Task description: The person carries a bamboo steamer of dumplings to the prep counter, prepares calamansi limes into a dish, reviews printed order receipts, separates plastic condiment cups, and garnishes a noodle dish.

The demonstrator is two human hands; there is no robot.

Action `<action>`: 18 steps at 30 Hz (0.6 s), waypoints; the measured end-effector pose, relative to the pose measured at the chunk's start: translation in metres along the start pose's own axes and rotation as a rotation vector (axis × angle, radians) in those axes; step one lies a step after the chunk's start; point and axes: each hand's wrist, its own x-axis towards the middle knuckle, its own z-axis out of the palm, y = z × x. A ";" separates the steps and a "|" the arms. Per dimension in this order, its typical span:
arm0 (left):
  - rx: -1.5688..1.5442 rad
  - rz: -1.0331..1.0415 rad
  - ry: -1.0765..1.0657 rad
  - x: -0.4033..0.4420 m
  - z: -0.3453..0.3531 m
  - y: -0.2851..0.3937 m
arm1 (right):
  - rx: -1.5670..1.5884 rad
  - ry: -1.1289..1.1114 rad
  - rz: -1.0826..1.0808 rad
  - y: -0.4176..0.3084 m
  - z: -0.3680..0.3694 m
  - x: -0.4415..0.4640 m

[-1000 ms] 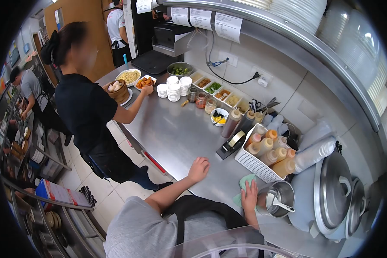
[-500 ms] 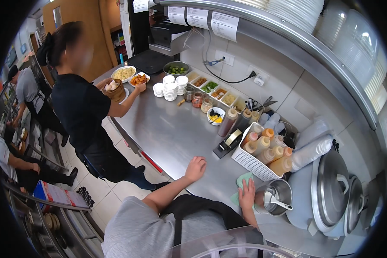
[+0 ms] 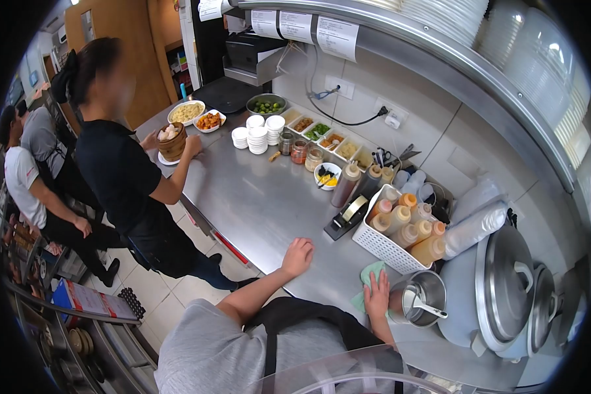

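My left hand (image 3: 299, 257) rests on the steel counter (image 3: 256, 203) near its front edge, holding nothing, its fingers loosely bent. My right hand (image 3: 377, 295) lies flat with fingers stretched over a pale green cloth (image 3: 372, 270). Just right of it stands a steel pot (image 3: 433, 289) with a white-handled utensil (image 3: 430, 308) leaning inside. Beyond the cloth sits a white perforated basket (image 3: 384, 248) of squeeze bottles, with a black tape dispenser (image 3: 338, 226) at its left.
At the far left end, a co-worker (image 3: 121, 157) holds a bamboo steamer (image 3: 171, 148) beside two plates of food. Stacked white dishes (image 3: 258, 139), jars and topping containers (image 3: 318, 132) line the wall side. A large lidded pot (image 3: 505, 282) stands at right. Two other people are behind, at left.
The co-worker's hand has left the plate of orange-red food, which now sits on the counter, and both hands are at the steamer. A person behind, in a white shirt, has risen. My hands stay put.
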 end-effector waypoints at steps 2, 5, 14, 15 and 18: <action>0.011 0.004 0.007 0.000 0.000 0.000 | 0.006 0.001 0.002 0.000 0.000 0.000; 0.014 0.009 0.013 0.001 -0.001 0.000 | 0.006 0.002 -0.002 -0.001 -0.001 0.001; -0.001 0.012 0.029 0.001 0.000 0.001 | -0.061 -0.035 0.007 -0.010 -0.007 0.003; -0.003 0.010 0.028 0.001 0.000 0.000 | -0.062 -0.037 0.009 -0.009 -0.008 0.004; -0.009 0.006 0.030 0.001 0.002 0.000 | -0.142 -0.101 -0.022 -0.007 -0.006 0.005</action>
